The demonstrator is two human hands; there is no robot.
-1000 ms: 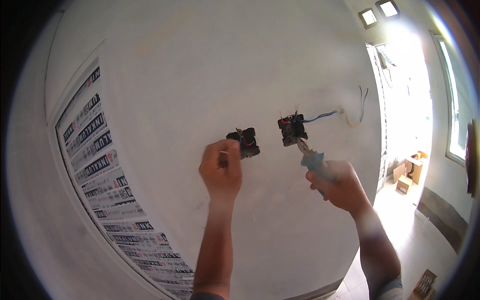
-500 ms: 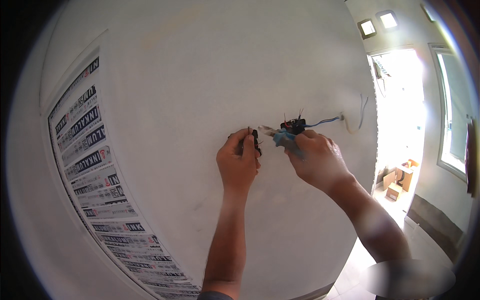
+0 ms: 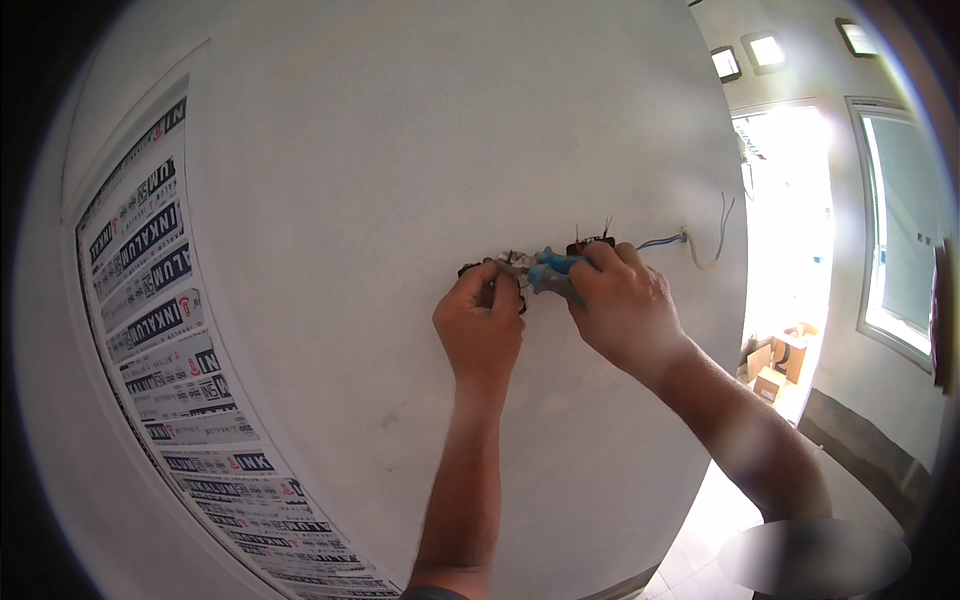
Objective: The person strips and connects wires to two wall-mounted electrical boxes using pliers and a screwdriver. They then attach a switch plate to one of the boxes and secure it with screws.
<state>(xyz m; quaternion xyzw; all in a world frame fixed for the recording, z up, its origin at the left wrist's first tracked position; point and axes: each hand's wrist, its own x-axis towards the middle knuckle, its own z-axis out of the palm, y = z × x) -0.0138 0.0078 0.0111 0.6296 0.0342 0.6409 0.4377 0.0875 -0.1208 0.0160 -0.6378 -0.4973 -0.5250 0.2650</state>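
Observation:
My left hand [image 3: 478,322] is closed in a pinch at a black electrical box [image 3: 521,300] in the white wall, mostly hidden behind the fingers. Its fingertips seem to grip a thin wire, whose end is hard to make out. Combination pliers with blue-grey handles [image 3: 553,278] are in my right hand [image 3: 628,300]. The pliers' metal jaws [image 3: 515,261] reach left to the left fingertips; whether they bite the wire cannot be told. Behind the right hand, a second black box [image 3: 590,245] shows with short wire ends sticking up.
Blue wires [image 3: 660,241] run to a hole at right, where loose wires [image 3: 724,225] stand out. A panel covered in printed film [image 3: 185,360] fills the left wall. On the right are a bright doorway [image 3: 785,220], cardboard boxes [image 3: 770,382] and a window [image 3: 895,240].
The pliers have moved left, their jaws now at my left fingertips, and their handles are spread wider. My right hand shifted slightly left and up. The left hand stays at its box.

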